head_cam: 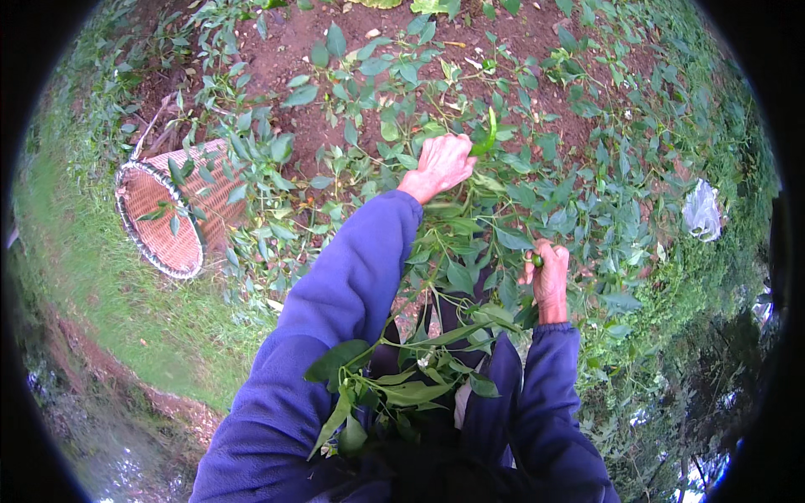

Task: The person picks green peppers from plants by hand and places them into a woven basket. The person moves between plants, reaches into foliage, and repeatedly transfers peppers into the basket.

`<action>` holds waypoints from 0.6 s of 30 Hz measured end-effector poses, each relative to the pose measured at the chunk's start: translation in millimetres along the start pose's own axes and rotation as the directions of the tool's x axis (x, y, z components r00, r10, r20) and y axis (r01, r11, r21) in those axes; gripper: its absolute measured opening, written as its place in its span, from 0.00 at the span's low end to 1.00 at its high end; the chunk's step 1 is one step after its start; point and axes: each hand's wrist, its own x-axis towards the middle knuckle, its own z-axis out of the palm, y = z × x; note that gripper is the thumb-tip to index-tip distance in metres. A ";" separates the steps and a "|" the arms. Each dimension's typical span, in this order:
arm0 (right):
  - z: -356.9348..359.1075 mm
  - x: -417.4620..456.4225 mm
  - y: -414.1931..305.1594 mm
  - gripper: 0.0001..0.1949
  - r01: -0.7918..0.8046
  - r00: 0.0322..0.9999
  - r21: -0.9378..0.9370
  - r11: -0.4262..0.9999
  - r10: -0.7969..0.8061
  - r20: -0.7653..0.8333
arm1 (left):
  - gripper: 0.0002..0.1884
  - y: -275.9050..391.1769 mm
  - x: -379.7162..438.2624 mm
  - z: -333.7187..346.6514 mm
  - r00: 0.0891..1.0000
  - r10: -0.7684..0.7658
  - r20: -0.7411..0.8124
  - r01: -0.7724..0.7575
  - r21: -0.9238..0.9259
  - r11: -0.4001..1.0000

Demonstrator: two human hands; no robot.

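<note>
Among the leafy pepper plants point(459, 220), my left hand point(440, 165) reaches forward with its fingers curled. A long, bright green chili pepper point(487, 137) juts from the far side of those fingers, its stem end hidden. Lower on the right, my right hand point(550, 273) is closed around a dark green pepper point(536, 259); only its rounded end shows between thumb and fingers. A leafy stem with a small white flower point(423, 362) rises close to my body, between my two sleeves.
A woven basket point(157, 217) lies tipped on its side at the left, its mouth facing the grass point(94, 251) and leaves hanging over it. At the right a crumpled pale plastic bag point(702, 210) rests on the greenery. Bare reddish soil point(277, 56) shows beyond the plants.
</note>
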 end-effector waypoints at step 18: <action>70.8 -21.2 -56.0 0.12 0.165 0.946 -0.402 0.900 -0.260 -0.192 | 0.19 16.7 -82.6 -2.9 0.923 -0.194 -0.334 0.222 0.048 0.974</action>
